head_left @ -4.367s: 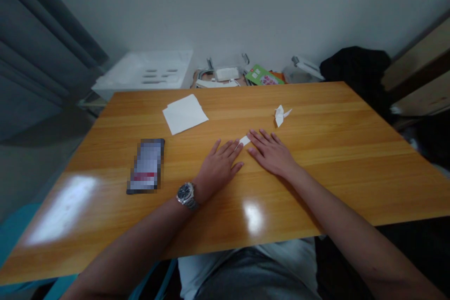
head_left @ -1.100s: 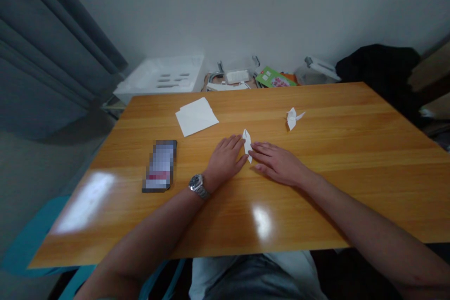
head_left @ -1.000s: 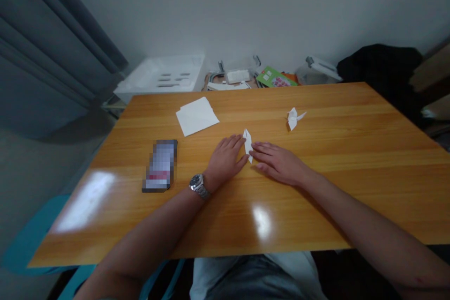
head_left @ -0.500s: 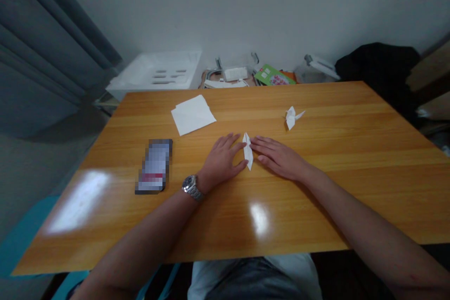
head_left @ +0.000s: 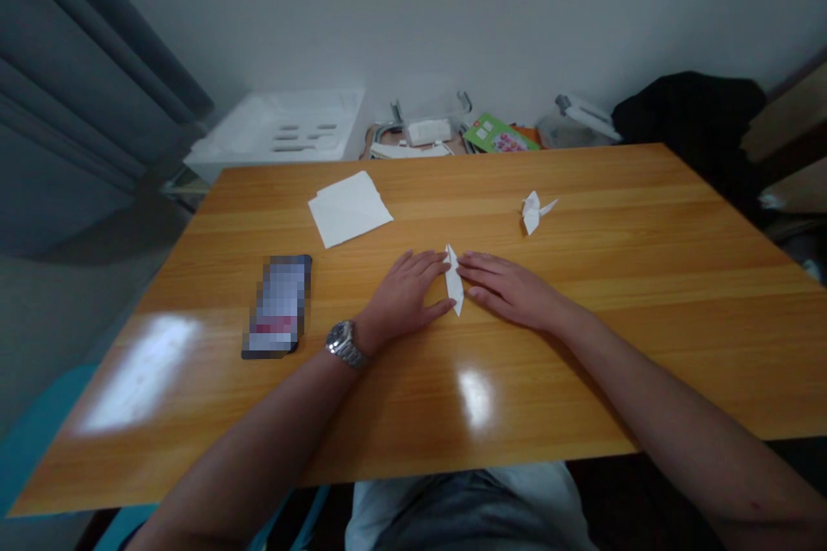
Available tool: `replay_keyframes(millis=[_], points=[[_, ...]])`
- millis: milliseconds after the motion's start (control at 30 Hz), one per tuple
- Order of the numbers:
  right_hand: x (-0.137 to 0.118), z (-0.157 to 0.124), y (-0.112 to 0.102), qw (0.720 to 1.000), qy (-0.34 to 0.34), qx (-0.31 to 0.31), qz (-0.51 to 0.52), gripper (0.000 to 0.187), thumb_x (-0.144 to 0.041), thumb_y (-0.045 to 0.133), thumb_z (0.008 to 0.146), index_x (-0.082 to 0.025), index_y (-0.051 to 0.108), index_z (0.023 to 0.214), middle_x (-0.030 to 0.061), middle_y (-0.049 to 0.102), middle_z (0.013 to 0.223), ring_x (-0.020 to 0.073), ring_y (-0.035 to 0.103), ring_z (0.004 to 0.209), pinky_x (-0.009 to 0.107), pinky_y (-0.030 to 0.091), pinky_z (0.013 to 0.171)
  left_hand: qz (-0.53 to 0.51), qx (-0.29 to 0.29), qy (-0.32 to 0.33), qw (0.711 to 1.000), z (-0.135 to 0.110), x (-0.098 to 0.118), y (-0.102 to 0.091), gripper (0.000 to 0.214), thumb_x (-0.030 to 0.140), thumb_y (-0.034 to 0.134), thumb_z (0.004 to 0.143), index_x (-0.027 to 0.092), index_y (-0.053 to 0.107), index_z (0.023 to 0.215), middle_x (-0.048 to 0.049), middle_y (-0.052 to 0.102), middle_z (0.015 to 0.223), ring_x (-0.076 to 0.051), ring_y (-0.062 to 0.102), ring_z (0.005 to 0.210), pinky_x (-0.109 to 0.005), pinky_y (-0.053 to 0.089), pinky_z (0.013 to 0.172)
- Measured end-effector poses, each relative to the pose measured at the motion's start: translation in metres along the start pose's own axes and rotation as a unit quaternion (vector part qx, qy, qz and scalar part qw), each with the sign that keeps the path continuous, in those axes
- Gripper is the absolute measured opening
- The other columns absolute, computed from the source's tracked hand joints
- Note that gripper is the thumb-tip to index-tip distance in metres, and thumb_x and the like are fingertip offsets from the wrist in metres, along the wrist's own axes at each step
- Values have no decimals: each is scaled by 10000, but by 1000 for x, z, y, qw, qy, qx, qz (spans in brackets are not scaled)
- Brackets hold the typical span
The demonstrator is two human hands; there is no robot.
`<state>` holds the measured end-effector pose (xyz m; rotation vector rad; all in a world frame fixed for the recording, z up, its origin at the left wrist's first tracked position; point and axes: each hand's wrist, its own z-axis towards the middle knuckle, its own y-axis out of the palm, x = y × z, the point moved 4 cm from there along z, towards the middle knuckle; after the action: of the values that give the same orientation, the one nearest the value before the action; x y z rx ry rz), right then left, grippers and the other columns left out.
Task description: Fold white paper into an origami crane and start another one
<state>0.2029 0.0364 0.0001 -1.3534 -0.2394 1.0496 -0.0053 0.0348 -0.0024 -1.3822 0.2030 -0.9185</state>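
A small folded white paper piece (head_left: 454, 280), long and pointed at both ends, lies on the wooden table (head_left: 646, 293) between my hands. My left hand (head_left: 404, 297), with a watch on its wrist, lies flat with fingers stretched out, fingertips touching the paper's left edge. My right hand (head_left: 504, 293) also lies flat and open, its fingertips pressing on the paper's right side. A finished white paper crane (head_left: 533, 211) stands further back to the right.
A stack of white paper sheets (head_left: 349, 208) lies at the back left. A phone (head_left: 277, 306) rests left of my left hand. Behind the table are a white plastic tray (head_left: 277, 133), assorted clutter and a black bag (head_left: 685, 116).
Earlier both hands covered the paper with only a corner showing. Now the paper lies as a narrow upright strip between my fingertips. The hands have hardly moved over the last second.
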Motion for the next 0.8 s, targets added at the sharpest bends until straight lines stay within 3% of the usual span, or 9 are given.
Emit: replay_keyframes(millis=[267, 567, 800], points=[[-1, 0, -2, 1000, -6, 27, 12, 320, -266, 560, 1025, -245, 687, 1317, 123, 673, 1369, 262, 641, 1268, 485, 551, 1070, -7, -27, -7, 1000, 1, -6, 1, 383, 273, 482, 1029, 236, 558, 1402, -76, 540, 1540, -257, 471, 1445, -544, 289, 1250], [-5, 5, 1, 996, -35, 71, -44, 243, -228, 564, 1020, -227, 728, 1200, 106, 729, 1256, 255, 697, 1128, 437, 590, 957, -11, -6, 9, 1000, 2, -7, 1, 364, 245, 542, 993, 230, 591, 1354, -71, 589, 1485, -258, 521, 1380, -517, 334, 1219], [-10, 7, 1, 993, -64, 57, -78, 214, -225, 576, 1012, -234, 765, 1112, 96, 754, 1214, 262, 713, 1091, 444, 595, 934, -12, -1, 12, 1000, 3, -5, -2, 360, 256, 560, 991, 238, 604, 1348, -69, 607, 1460, -251, 539, 1354, -504, 341, 1213]])
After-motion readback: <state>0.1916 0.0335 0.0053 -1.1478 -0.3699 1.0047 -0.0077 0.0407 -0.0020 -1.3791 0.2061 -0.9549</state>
